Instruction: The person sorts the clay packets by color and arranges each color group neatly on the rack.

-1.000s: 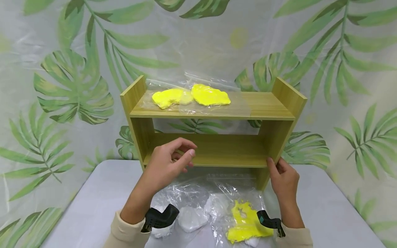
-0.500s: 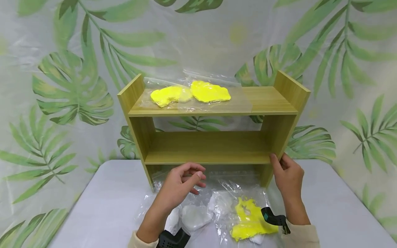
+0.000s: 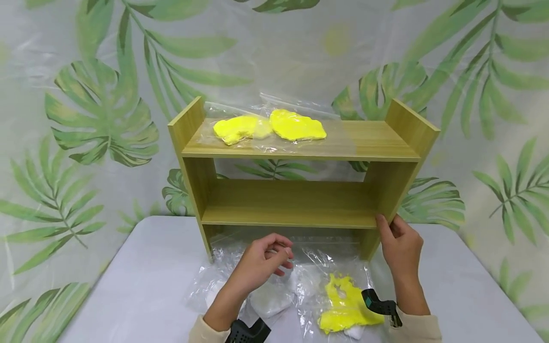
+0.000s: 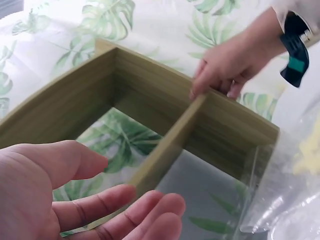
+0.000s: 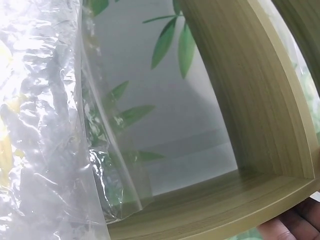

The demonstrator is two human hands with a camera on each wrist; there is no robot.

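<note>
A small wooden shelf [image 3: 291, 204] stands on the table. My right hand [image 3: 401, 245] pinches the front edge of its right side panel, thumb near the middle board's end and fingers round the outside. In the right wrist view only some fingertips [image 5: 295, 225] show below that panel. My left hand [image 3: 266, 262] hovers in front of the lower compartment, fingers loosely bent, holding nothing. Below it lie clear plastic bags with white lumps [image 3: 271, 297]. Right of these lies a clear bag with a flattened yellow piece [image 3: 349, 309].
Two clear bags with yellow lumps [image 3: 242, 128] lie on the shelf's top board [image 3: 377, 143]. The white table [image 3: 141, 276] extends to both sides. Behind the shelf hangs a leaf-patterned cloth [image 3: 291, 57].
My left hand has moved down and to the right, from before the middle board to above the bags. My right hand keeps its hold on the side panel.
</note>
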